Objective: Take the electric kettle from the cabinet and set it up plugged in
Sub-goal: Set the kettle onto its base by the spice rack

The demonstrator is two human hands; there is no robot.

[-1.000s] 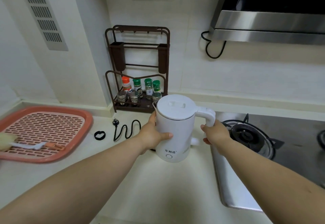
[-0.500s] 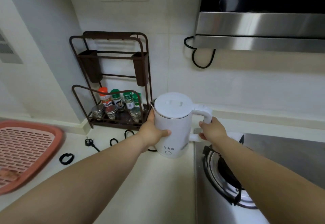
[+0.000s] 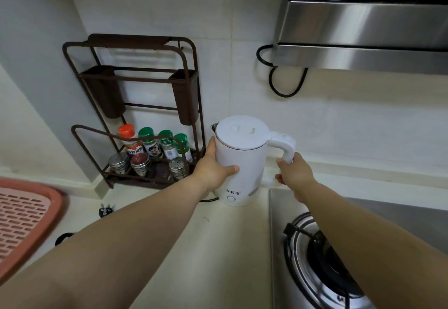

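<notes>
A pale kitchen counter (image 3: 184, 248) is filling the lower middle of the frame, and you are standing the kettle (image 3: 242, 163) on it at centre, just right of the spice rack (image 3: 135, 105). Your left hand (image 3: 213, 170) is wrapping its body; your right hand (image 3: 294, 175) is closing around the handle. The plug (image 3: 106, 211) is lying loose at lower left, so plugging in is not yet done.

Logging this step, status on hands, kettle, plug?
Left hand on white plastic electric kettle body, right hand on handle. Kettle upright on cream countertop. Black plug loose on counter, not in socket.
</notes>
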